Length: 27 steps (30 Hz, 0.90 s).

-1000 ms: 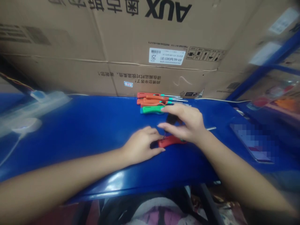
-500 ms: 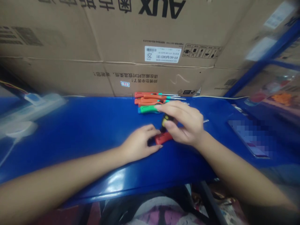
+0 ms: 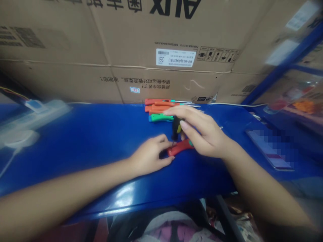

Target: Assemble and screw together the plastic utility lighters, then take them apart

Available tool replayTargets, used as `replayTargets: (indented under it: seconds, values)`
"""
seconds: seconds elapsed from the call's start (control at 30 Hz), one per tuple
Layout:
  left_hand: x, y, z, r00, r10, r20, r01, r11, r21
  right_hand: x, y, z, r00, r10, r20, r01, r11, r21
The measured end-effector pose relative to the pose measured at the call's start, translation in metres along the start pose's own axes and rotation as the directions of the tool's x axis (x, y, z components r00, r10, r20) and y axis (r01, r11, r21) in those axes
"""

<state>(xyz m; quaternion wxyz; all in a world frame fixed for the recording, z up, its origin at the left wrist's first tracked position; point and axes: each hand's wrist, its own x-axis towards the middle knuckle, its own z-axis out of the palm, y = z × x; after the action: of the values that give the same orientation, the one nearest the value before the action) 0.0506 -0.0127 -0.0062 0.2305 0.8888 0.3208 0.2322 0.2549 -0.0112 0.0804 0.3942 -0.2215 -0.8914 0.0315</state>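
Note:
My left hand rests on the blue table, fingers curled at the butt end of a red-handled screwdriver lying flat. My right hand hovers over that screwdriver's middle and pinches a black tool with a yellow mark between thumb and fingers. Just behind, a row of screwdrivers lies side by side: several orange-handled ones and a green-handled one nearest my right hand. The red screwdriver's shaft is hidden under my right hand.
Large cardboard boxes form a wall along the table's far edge. A white device with a cable sits at the far left. A flat dark panel lies at the right, beside a blue shelf post.
My right hand has lifted the black tool a little above the red screwdriver and its fingers have stretched out toward the row. My left hand has stayed in place.

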Motion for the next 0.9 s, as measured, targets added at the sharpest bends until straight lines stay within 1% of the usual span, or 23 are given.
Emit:
replayTargets:
  seconds: [0.03,0.07,0.13,0.2,0.23,0.27,0.37,0.4,0.43,0.47,0.53,0.6,0.63,0.67,0.77,0.8,0.83,0.9]
  values:
    - [0.000,0.000,0.000,1.000,-0.001,0.001,0.001,1.000,0.007,0.000,0.000,0.000,1.000,-0.002,-0.006,0.002,1.000,0.021]
    - [0.000,0.000,0.000,1.000,-0.003,0.000,0.003,1.000,0.015,0.000,0.000,0.000,0.999,-0.009,-0.038,0.010,1.000,0.012]
    - [0.000,-0.001,0.001,1.000,0.000,-0.005,0.000,1.000,0.027,-0.002,0.002,0.001,0.990,-0.048,-0.131,0.038,0.996,-0.076]
    - [-0.001,-0.001,0.001,1.000,0.001,-0.008,0.000,1.000,0.030,-0.003,0.004,0.003,0.980,-0.084,-0.183,0.054,0.986,-0.159]
    - [0.000,-0.001,0.001,1.000,0.000,-0.007,0.000,1.000,0.027,-0.004,0.005,0.004,0.981,-0.080,-0.178,0.052,0.986,-0.157]
    - [0.000,0.000,0.000,1.000,0.000,-0.004,0.000,1.000,0.021,-0.004,0.005,0.004,0.986,-0.061,-0.156,0.043,0.992,-0.116]
    - [0.000,0.001,-0.001,1.000,-0.001,0.003,0.001,1.000,0.010,-0.003,0.004,0.005,0.997,0.030,-0.069,-0.022,0.994,0.108]
    - [0.000,0.002,-0.001,1.000,-0.005,0.004,0.005,1.000,0.011,-0.002,0.004,0.005,0.997,0.045,-0.066,-0.034,0.988,0.152]
    - [0.000,0.002,-0.001,1.000,-0.009,0.005,0.009,1.000,0.012,-0.002,0.004,0.006,0.994,0.052,-0.092,-0.037,0.987,0.157]
    - [0.000,0.001,-0.001,1.000,-0.013,0.005,0.013,1.000,0.012,-0.002,0.004,0.006,0.990,0.046,-0.136,-0.029,0.992,0.123]
    - [0.000,0.001,0.000,1.000,-0.013,0.004,0.013,1.000,0.013,-0.002,0.005,0.007,0.974,-0.026,-0.225,0.025,1.000,-0.009]
    - [0.000,0.001,0.000,1.000,-0.007,0.001,0.007,1.000,0.010,-0.003,0.005,0.008,0.962,-0.093,-0.258,0.071,0.993,-0.096]
    - [0.000,0.000,0.000,1.000,-0.004,0.000,0.004,1.000,0.006,-0.003,0.004,0.008,0.965,-0.100,-0.242,0.082,0.993,-0.085]
    - [0.000,0.000,-0.001,1.000,-0.002,0.002,0.002,1.000,0.004,-0.003,0.004,0.009,0.975,-0.076,-0.211,0.071,0.997,-0.035]
    - [0.000,0.001,-0.001,1.000,-0.005,0.011,0.005,1.000,0.012,-0.003,0.003,0.012,0.993,0.058,-0.101,-0.038,0.982,0.187]
    - [0.000,0.001,-0.001,1.000,-0.009,0.015,0.008,1.000,0.017,-0.003,0.003,0.014,0.991,0.081,-0.103,-0.058,0.976,0.210]
    - [0.000,0.001,-0.001,1.000,-0.011,0.019,0.011,1.000,0.019,-0.003,0.004,0.016,0.986,0.084,-0.143,-0.056,0.980,0.190]
    - [0.000,0.001,-0.001,1.000,-0.010,0.024,0.009,1.000,0.012,-0.003,0.006,0.017,0.967,0.015,-0.253,0.000,0.998,0.059]
